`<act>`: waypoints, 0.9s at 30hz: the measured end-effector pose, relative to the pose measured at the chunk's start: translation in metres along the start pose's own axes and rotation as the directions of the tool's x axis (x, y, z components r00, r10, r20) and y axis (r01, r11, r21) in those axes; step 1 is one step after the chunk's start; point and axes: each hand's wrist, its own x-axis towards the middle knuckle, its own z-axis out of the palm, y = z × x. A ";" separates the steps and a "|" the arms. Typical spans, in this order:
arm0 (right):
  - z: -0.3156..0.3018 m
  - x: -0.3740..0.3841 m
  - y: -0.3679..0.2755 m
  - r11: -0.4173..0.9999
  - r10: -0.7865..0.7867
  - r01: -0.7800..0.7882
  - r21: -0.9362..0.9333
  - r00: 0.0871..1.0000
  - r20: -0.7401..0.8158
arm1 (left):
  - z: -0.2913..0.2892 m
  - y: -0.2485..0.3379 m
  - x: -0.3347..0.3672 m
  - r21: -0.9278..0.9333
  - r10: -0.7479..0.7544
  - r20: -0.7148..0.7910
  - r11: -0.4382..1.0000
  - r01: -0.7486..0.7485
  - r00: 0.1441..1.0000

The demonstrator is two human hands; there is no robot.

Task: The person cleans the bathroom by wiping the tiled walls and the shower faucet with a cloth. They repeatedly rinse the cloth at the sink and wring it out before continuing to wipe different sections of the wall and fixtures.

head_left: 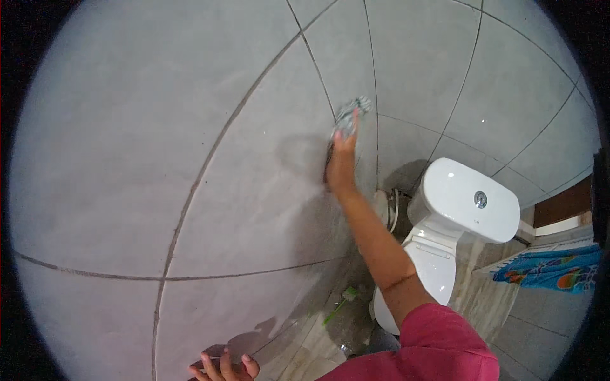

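My right arm reaches out past a pink sleeve, and my right hand (342, 165) is closed on a crumpled grey-green cloth (347, 120). The cloth is against the light grey tiled wall (254, 165), close to the corner where two walls meet. Its edges are slightly blurred. At the lower edge, my left hand (225, 368) shows only its fingers, spread apart with nothing in them. Those fingers are next to the lower wall tiles and cast a shadow there; whether they touch the tile I cannot tell.
A white toilet (470, 200) with a round flush button stands right of my arm, its lid down. On the floor beside it lies a green-handled brush (340, 305). A blue patterned curtain (549, 270) hangs at the far right.
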 end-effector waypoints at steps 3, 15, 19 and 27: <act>-0.008 -0.062 -0.037 0.952 0.296 -0.304 0.039 0.944 0.148 | 0.001 0.002 0.002 0.028 -0.005 -0.029 1.000 0.006 1.000; 0.007 -0.113 0.069 0.588 0.769 -0.762 0.273 0.631 0.104 | 0.009 0.007 0.005 -0.103 -0.020 -0.146 0.995 0.005 0.989; -0.011 -0.226 -0.079 0.630 0.739 -0.768 0.117 0.639 0.214 | 0.009 0.006 -0.002 -0.110 -0.049 -0.131 0.993 0.035 0.990; -0.012 -0.270 0.054 -0.201 0.921 -0.904 0.377 -0.044 0.386 | 0.011 0.007 0.000 -0.154 -0.049 -0.175 0.988 0.022 0.983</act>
